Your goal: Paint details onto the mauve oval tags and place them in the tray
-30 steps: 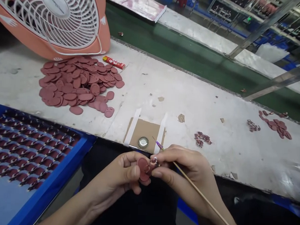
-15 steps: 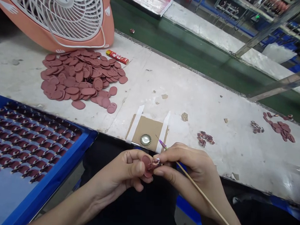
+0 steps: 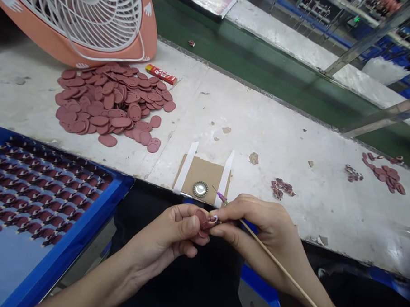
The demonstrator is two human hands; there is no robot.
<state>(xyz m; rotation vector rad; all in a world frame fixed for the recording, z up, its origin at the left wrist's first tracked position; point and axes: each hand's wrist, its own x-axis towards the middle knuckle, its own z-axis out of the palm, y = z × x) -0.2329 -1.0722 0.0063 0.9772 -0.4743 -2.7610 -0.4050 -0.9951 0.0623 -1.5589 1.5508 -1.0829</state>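
Between the thumb and fingers of my left hand is a reddish-brown oval disc. My right hand pinches a small dark figure piece with a white spot against that disc; the fingers hide much of it. A thin wooden stick also runs through my right hand, and a purple needle tip shows beyond the fingers. Just above the hands, a bottle cap with something shiny in it rests on a cardboard piece held by white tape strips.
A pile of oval discs lies before an orange fan, beside a red-and-yellow box. At left, a blue tray holds rows of small figures. Small figure pieces and more discs lie on the right.
Both hands stay almost in place; the small piece and disc have tilted slightly between the fingers. The whole view has shifted a little.
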